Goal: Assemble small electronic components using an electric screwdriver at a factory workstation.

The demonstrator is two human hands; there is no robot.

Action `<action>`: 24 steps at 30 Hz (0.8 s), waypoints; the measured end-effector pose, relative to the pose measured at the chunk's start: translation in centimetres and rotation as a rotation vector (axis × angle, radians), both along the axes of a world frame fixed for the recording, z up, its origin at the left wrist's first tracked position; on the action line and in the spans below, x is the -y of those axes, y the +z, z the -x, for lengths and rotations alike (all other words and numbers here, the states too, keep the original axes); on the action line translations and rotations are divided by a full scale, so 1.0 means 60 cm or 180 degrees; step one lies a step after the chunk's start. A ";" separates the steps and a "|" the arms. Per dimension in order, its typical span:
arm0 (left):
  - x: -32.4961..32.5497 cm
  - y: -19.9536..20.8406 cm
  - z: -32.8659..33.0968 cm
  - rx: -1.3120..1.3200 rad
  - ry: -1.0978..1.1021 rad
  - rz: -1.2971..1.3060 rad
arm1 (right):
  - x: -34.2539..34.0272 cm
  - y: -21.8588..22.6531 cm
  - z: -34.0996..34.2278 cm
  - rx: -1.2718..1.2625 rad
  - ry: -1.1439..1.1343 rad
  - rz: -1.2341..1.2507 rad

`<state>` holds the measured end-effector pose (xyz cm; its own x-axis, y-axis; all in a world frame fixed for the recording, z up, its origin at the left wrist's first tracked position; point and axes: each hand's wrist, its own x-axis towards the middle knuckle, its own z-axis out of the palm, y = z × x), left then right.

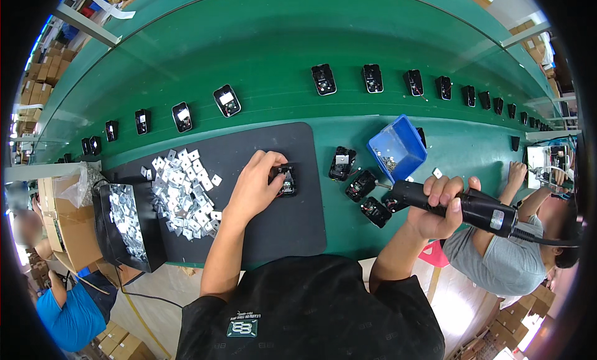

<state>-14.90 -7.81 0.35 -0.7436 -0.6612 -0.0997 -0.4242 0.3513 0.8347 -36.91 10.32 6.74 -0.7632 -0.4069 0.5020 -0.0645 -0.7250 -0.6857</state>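
Note:
My left hand point(254, 182) is closed on a small black plastic housing point(287, 184) on the dark grey mat point(273, 235). A metallic part shows inside the housing; my fingers hide its left side. In my right hand point(435, 215) is a black corded electric screwdriver point(488, 214), held nearly level with its bit pointing left. The bit's tip is near a blue bin point(407, 145) with small screws in its bottom. Left and below the bin lie several open black housings point(341, 165), some with wires showing.
Left on the mat spreads a heap of small metal plates point(183, 198), beside a black box point(152, 235) of more plates. A green conveyor belt point(273, 89) carries a row of black housings. Co-workers sit to the right point(510, 254) and left point(71, 316).

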 end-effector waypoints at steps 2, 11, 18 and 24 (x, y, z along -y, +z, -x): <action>-0.005 -0.001 0.000 -0.0276 0.0153 0.0135 | 0.006 0.009 -0.012 0.0150 -0.0005 0.0116; -0.089 0.067 -0.035 -0.1270 -0.0096 -0.0141 | 0.037 0.052 -0.104 0.0572 0.1315 0.0560; -0.095 0.052 -0.043 -0.1575 -0.0479 -0.0228 | 0.047 0.052 -0.128 0.0657 0.1674 0.0446; -0.092 0.039 -0.041 -0.1961 -0.0603 0.0064 | 0.050 0.052 -0.130 0.0748 0.1727 0.0468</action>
<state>-12.42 -2.27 2.66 -0.7646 -0.5101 0.3939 0.2017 0.3911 0.8980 -29.12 7.34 9.84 -0.5635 -0.7081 0.4255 0.4817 -0.7001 -0.5271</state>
